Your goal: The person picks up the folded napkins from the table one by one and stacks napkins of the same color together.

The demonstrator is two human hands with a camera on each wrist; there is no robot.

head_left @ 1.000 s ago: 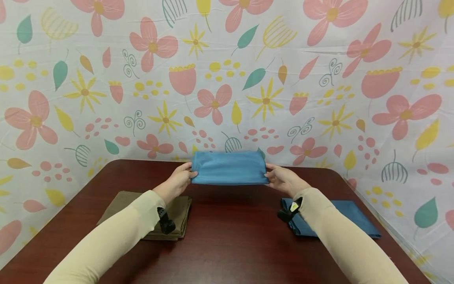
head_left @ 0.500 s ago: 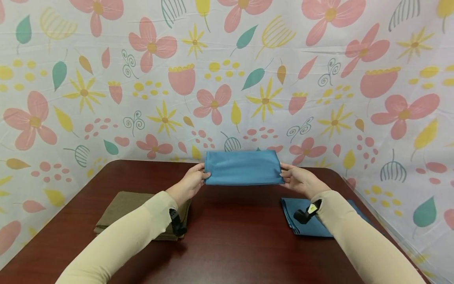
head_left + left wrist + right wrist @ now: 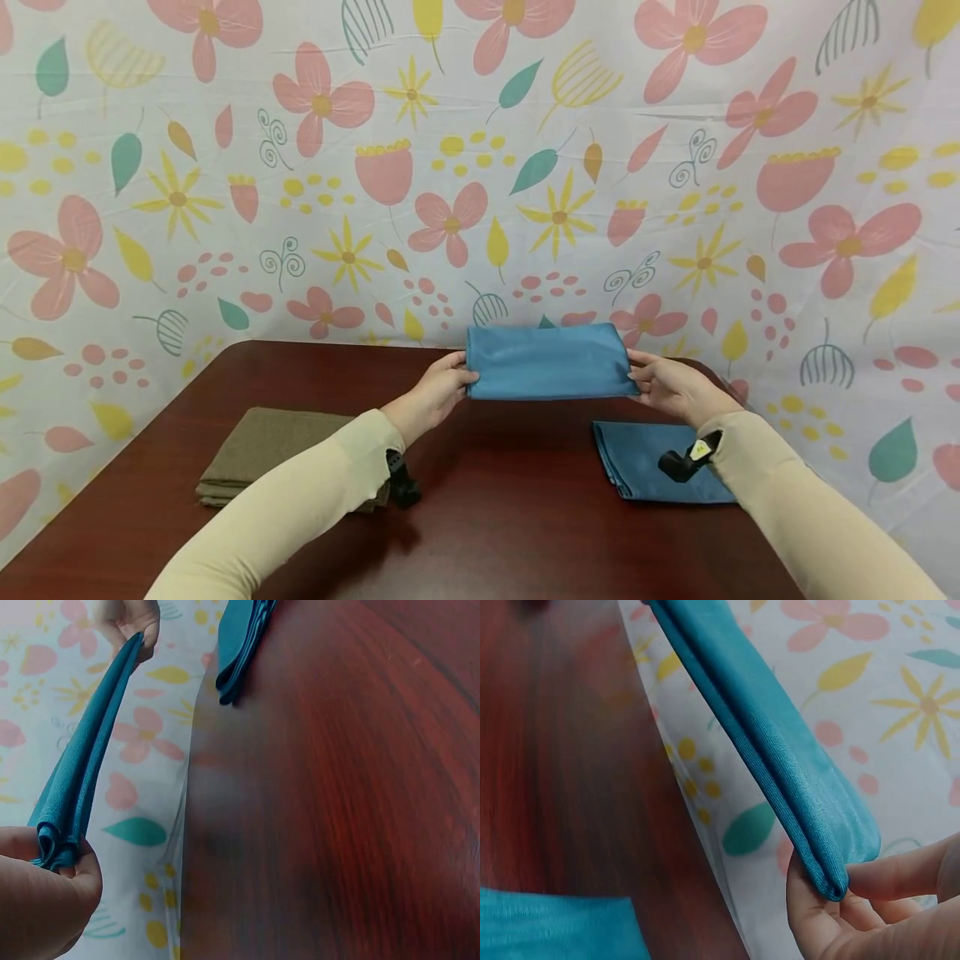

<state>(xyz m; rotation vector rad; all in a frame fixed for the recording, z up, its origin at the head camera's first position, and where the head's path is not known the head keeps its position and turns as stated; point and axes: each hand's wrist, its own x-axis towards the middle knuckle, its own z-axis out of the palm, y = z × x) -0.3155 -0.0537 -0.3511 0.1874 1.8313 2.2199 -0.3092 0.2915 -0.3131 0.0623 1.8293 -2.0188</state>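
A folded blue cloth (image 3: 551, 362) is held up above the far part of the table, stretched between both hands. My left hand (image 3: 437, 390) pinches its left end, thumb in front and fingers behind. At the opposite end my right hand (image 3: 677, 385) grips the edge the same way. Seen in the left wrist view, the cloth (image 3: 86, 754) shows stacked folded layers at its near end. The right wrist view shows the cloth's rounded fold (image 3: 780, 772) between thumb and fingers.
A second folded blue cloth (image 3: 637, 467) lies on the table (image 3: 510, 533) at right, partly under the right forearm. A folded brown cloth (image 3: 262, 450) lies at left, partly hidden by the left sleeve. A flowered curtain (image 3: 465, 167) hangs behind the table.
Both hands have moved to the right, carrying the held blue cloth with them. The brown cloth and the other blue cloth stay in place on the table.
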